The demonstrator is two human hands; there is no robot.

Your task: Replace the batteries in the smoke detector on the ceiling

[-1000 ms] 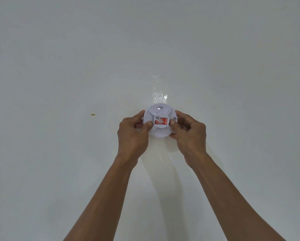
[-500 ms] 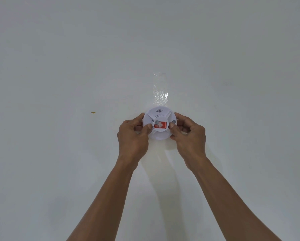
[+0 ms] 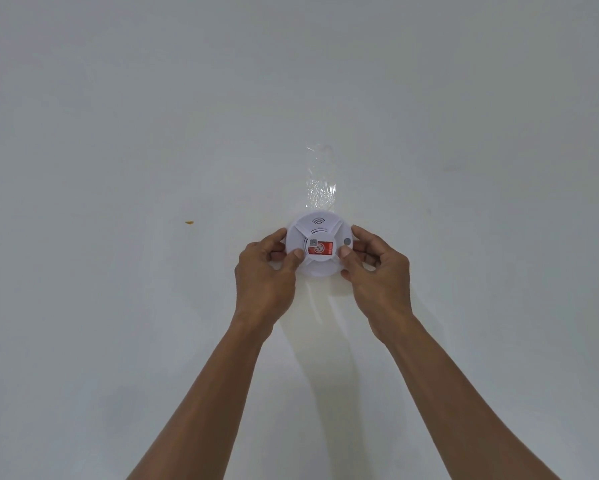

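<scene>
Pale grey-white ceiling (image 3: 152,133) fills the whole view, smooth and evenly lit, with soft shadows of the arms falling below the centre. Two bare forearms reach up from the bottom edge and meet just right of centre.

At that meeting point sits the smoke detector (image 3: 319,249), a round white plastic disc lying against the ceiling. Its face is divided by four raised ribs that run from the rim to a smaller round centre. Curved sound-wave lines are marked in the upper segment. A small grey round button (image 3: 347,241) sits in the right segment.

Across the centre lies a rectangular red sticker (image 3: 320,249) with a white circular logo, and a small square code patch at its upper left corner.

The left hand (image 3: 265,282) grips the detector's left rim, thumb pressed on the face and fingers curled around the edge. The right hand (image 3: 377,275) mirrors it on the right rim, thumb on the face just below the button.

Just above the detector, a crinkled strip of clear tape (image 3: 320,181) is stuck to the ceiling, touching the upper rim.

Well to the left, a tiny yellow-orange speck (image 3: 189,222) marks the ceiling.
</scene>
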